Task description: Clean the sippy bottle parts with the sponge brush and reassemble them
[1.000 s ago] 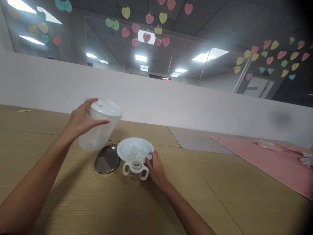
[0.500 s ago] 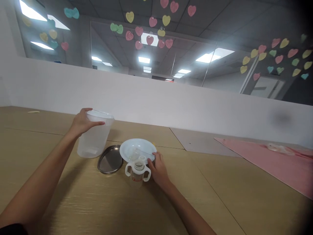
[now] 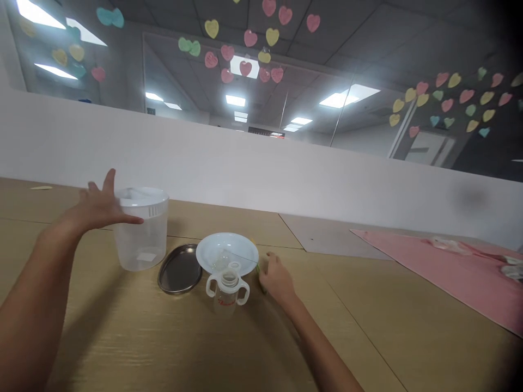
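My left hand (image 3: pixel 102 204) is open with fingers spread, at the left rim of a translucent white plastic bin (image 3: pixel 143 239) that stands upright. My right hand (image 3: pixel 278 279) is closed beside the white bowl (image 3: pixel 204 256), its fingers on a thin yellow-green stick (image 3: pixel 262 283) partly hidden by hand and bowl. Inside the bowl lie a clear bottle nipple (image 3: pixel 223 260) and a white ring-like piece (image 3: pixel 234 265). In front of it stands an uncapped baby bottle (image 3: pixel 226 299) with two white handles. Between bin and bowl lies a dark oval metal tray (image 3: pixel 180 269).
A pink cloth (image 3: pixel 433 267) covers the right of the wooden table (image 3: pixel 183 348), with a clear crumpled item (image 3: pixel 447 246) on it. A white wall (image 3: pixel 229 169) with a window above closes off the back. A small pale scrap (image 3: pixel 41 188) lies far left.
My left hand has let go of the bin's rim, and the bin, tilted before, now stands upright and further left. My right hand has moved from the bowl's rim to the stick beside it.
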`<action>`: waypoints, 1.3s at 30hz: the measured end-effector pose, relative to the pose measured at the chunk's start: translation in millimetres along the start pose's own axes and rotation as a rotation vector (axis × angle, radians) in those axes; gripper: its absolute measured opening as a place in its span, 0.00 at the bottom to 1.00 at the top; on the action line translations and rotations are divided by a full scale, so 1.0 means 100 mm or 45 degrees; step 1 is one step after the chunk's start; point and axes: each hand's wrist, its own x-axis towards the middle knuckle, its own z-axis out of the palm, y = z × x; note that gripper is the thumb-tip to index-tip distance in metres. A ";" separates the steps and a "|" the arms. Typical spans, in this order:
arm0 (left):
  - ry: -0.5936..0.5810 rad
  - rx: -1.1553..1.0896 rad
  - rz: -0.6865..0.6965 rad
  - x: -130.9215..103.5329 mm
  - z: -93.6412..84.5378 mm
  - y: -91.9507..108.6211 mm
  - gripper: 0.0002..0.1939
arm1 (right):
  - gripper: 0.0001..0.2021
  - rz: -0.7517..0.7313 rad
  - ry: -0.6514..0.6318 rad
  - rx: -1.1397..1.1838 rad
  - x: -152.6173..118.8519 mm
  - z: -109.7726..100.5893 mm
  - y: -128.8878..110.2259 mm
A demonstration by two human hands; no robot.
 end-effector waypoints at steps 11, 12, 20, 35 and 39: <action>-0.705 -0.371 0.578 -0.29 0.65 1.72 0.30 | 0.14 -0.014 -0.009 0.081 0.11 0.26 0.19; -0.747 -0.329 0.542 -0.34 0.77 1.76 0.30 | 0.16 -0.008 0.036 0.118 0.14 0.26 0.21; -0.971 -0.367 0.542 -0.54 1.16 1.78 0.29 | 0.21 -0.060 0.419 0.521 0.17 0.25 0.18; -1.027 -0.448 0.518 -0.51 1.28 1.70 0.30 | 0.19 -0.129 0.447 0.633 0.05 0.15 -0.04; -1.015 -0.411 0.512 -0.50 1.29 1.70 0.29 | 0.21 -0.127 0.410 0.620 0.02 0.13 -0.06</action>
